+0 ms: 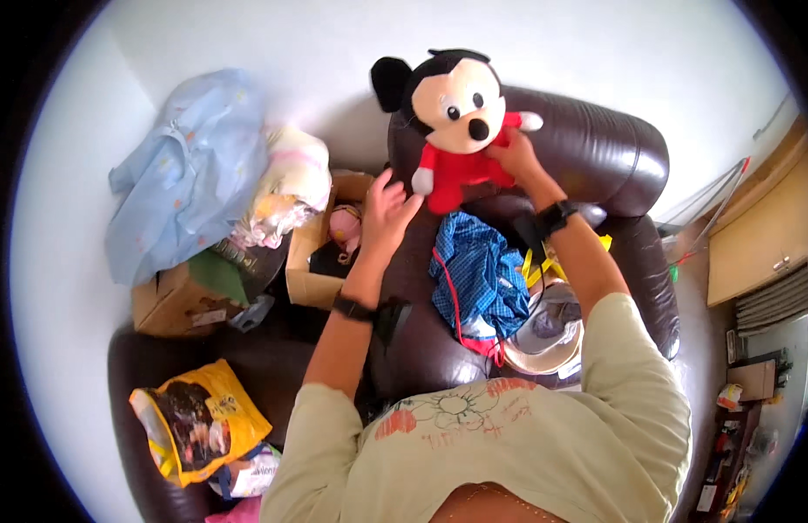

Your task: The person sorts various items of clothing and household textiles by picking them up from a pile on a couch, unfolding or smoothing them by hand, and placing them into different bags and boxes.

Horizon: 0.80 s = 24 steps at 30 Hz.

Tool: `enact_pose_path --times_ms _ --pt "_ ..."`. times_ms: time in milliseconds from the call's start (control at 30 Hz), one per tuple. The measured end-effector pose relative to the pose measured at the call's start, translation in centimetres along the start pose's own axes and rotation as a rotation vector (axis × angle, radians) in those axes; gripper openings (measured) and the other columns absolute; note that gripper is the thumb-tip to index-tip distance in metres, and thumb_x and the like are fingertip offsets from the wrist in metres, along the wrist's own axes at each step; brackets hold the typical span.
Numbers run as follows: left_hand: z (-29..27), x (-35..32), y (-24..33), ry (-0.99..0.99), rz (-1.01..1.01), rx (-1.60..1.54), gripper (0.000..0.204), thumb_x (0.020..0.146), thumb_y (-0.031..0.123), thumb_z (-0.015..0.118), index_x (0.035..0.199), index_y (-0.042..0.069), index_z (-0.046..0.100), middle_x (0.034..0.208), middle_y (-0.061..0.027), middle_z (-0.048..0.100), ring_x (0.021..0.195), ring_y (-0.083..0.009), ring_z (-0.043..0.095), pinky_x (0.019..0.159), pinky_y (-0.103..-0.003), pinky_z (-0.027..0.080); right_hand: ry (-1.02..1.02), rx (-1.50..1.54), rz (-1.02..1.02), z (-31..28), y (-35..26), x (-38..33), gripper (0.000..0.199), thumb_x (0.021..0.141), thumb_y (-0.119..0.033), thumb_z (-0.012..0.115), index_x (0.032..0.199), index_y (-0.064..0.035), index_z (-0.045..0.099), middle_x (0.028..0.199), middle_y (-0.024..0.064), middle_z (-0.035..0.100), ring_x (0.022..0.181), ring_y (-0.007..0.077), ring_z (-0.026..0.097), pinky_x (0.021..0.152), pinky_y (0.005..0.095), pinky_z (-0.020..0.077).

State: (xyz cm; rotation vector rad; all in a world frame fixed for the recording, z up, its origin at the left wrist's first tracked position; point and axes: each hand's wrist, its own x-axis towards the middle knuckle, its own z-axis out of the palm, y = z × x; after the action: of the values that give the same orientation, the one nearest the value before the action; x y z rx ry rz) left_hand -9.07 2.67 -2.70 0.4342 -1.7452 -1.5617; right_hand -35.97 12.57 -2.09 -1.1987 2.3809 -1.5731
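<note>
A plush mouse toy (454, 112) with a black head, a pale face and a red outfit sits upright against the brown sofa backrest (587, 144). My right hand (515, 159) is closed on the toy's red body at its right side, just below the face. My left hand (388, 207) is raised with its fingers apart, close to the toy's white mitten on the left, and holds nothing. Whether the left fingertips touch the mitten I cannot tell. Below the toy, a blue checked cloth (478, 270) with red trim lies on the seat.
Left of my left forearm stands an open cardboard box (304, 277) with a pink item inside. Beyond are a light blue cloth bundle (190, 166) and another carton (177, 301). A yellow bag (238, 410) lies on the lower-left seat. A round pale container (543, 353) sits beneath my right forearm.
</note>
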Motion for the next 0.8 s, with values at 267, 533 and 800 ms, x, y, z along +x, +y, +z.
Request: enact_pose_path --times_ms 267,533,800 --pt "-18.3 -18.4 -14.3 0.074 -0.708 0.023 0.022 0.076 0.019 0.058 0.087 0.001 0.050 0.065 -0.0043 0.052 0.056 -0.0117 0.049 0.053 -0.025 0.042 0.177 0.151 0.155 -2.5 0.9 15.2 0.044 0.060 -0.014 0.065 0.100 -0.0007 0.053 0.094 0.0141 0.059 0.088 0.0256 0.056 0.075 0.0333 0.0443" --pt "-23.0 -29.4 -10.4 0.418 -0.992 0.191 0.018 0.073 0.012 0.061 0.084 0.000 0.054 0.065 -0.0051 0.057 0.054 -0.0109 0.052 0.047 -0.023 0.043 0.273 -0.191 0.159 -1.1 6.5 20.9 0.054 0.060 -0.019 0.066 0.109 -0.0036 0.047 0.103 0.0162 0.055 0.097 0.0324 0.052 0.082 0.0373 0.0409" --pt "-21.0 -25.5 -9.3 0.355 -0.971 0.137 0.016 0.075 0.012 0.060 0.085 0.000 0.055 0.069 -0.0051 0.057 0.056 -0.0099 0.053 0.048 -0.023 0.044 0.326 -0.537 0.468 1.7 5.2 21.2 0.056 0.068 -0.045 0.060 0.107 -0.0080 0.045 0.107 0.0174 0.052 0.103 0.0311 0.048 0.085 0.0416 0.0384"
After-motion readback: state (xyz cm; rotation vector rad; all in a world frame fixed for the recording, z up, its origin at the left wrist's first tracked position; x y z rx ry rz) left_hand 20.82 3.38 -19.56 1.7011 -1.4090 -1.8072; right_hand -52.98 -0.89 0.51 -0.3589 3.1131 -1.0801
